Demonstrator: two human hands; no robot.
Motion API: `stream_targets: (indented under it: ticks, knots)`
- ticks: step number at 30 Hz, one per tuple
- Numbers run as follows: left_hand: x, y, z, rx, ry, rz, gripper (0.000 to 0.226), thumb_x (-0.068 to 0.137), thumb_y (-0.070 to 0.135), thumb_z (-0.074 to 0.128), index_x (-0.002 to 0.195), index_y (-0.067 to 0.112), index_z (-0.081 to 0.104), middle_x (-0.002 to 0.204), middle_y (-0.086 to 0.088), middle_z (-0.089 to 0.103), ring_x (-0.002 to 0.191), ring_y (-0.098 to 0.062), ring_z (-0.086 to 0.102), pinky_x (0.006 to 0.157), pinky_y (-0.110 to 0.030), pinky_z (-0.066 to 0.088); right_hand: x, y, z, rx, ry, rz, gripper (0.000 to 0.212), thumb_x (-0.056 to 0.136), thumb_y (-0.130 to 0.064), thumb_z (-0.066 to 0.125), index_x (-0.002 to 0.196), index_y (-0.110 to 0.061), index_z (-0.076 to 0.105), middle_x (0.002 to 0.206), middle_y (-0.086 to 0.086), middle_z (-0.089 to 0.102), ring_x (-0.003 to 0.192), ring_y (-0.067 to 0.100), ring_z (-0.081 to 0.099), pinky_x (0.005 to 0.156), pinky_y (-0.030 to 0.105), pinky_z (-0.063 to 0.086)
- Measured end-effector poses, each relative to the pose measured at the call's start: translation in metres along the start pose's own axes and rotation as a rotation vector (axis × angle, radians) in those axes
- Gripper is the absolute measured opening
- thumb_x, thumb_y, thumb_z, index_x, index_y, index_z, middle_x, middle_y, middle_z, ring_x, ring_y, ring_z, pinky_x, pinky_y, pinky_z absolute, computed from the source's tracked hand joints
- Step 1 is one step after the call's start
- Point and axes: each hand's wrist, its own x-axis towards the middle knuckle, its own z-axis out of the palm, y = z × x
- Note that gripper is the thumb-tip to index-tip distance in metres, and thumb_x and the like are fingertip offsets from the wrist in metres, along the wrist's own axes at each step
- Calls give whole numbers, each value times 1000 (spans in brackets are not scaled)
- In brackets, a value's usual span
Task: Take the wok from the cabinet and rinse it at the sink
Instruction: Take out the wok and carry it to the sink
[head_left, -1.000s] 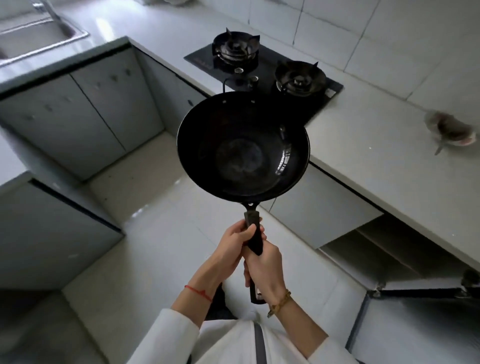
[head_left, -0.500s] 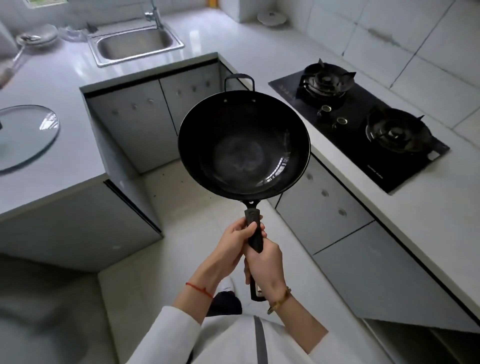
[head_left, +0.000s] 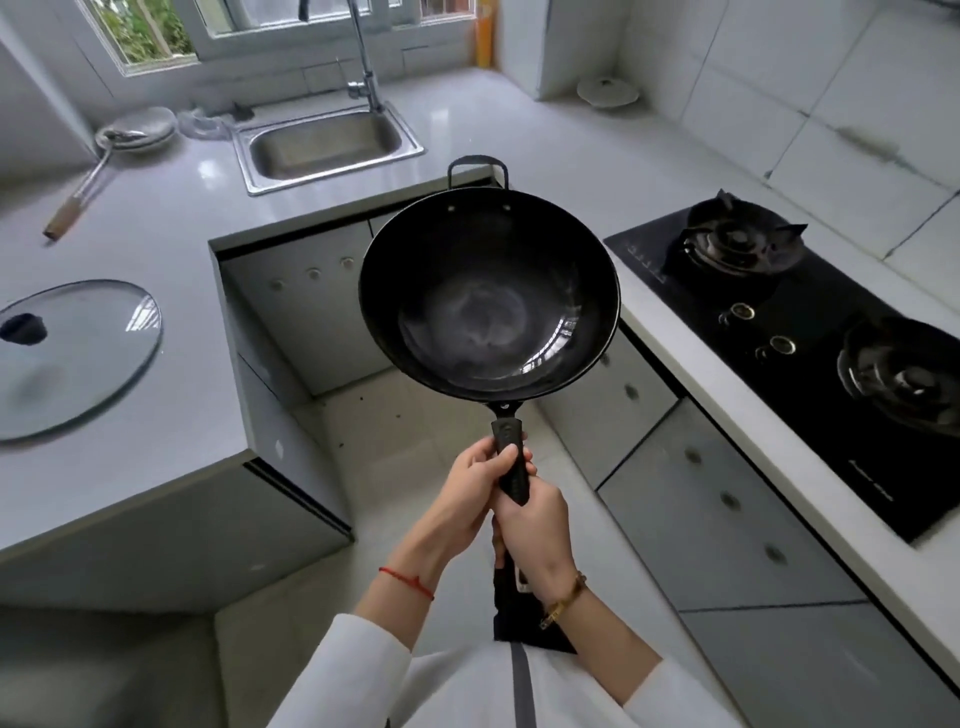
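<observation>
A black wok (head_left: 488, 306) hangs level in front of me above the kitchen floor, its bowl up and its small loop handle pointing away. Both hands grip its long black handle: my left hand (head_left: 475, 486) closer to the bowl, my right hand (head_left: 535, 530) just behind it. The steel sink (head_left: 324, 145) with its tall tap (head_left: 363, 57) lies in the far counter under the window, beyond the wok and slightly left. The lower end of the handle is partly hidden by my right wrist.
A glass lid (head_left: 72, 358) lies on the left counter, with a long-handled skimmer (head_left: 104, 166) on plates further back. A black gas hob (head_left: 800, 332) sits in the right counter. A white lidded dish (head_left: 608, 92) stands in the far corner. Grey cabinet doors line the floor aisle.
My view has swung left and up from the hob toward the sink, which is now more central and closer. The wok stays held the same way in both hands.
</observation>
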Motion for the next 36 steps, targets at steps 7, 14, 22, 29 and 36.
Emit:
stream_targets:
  ticks: [7, 14, 22, 29, 36]
  knots:
    - [105, 56, -8, 24, 18, 30, 16, 99, 5, 46, 110, 2, 58, 87, -4, 64, 78, -15, 64, 79, -27, 54, 107, -44, 14, 8, 3, -34, 24, 86, -18, 58, 66, -5, 59, 42, 6, 54, 32, 23, 53, 33, 25, 39]
    - [223, 134, 0, -11, -3, 55, 13, 98, 3, 47, 96, 4, 59, 83, -3, 67, 72, -13, 66, 69, -24, 55, 234, -109, 18, 0, 36, -73, 25, 89, -20, 60, 66, -10, 62, 39, 3, 55, 31, 22, 54, 31, 26, 41]
    - [339, 202, 6, -45, -62, 15, 18, 96, 6, 49, 112, 2, 58, 86, -4, 67, 74, -14, 65, 73, -25, 55, 348, -165, 20, 24, 75, -54, 23, 89, -23, 59, 71, -8, 63, 41, 1, 57, 31, 22, 55, 32, 27, 43]
    - [426, 241, 1, 4, -134, -74, 23, 87, 15, 58, 109, 5, 60, 88, -3, 68, 78, -15, 65, 75, -28, 54, 428, -192, 30, 31, 186, -40, 17, 89, -19, 60, 76, -9, 65, 45, -2, 58, 34, 16, 56, 34, 23, 41]
    - [521, 293, -10, 85, -300, -178, 17, 96, 10, 51, 110, 4, 57, 92, -5, 64, 80, -16, 64, 77, -29, 54, 520, -220, 57, 91, 349, 23, 14, 88, -24, 62, 83, -12, 67, 44, -2, 59, 33, 14, 56, 34, 22, 40]
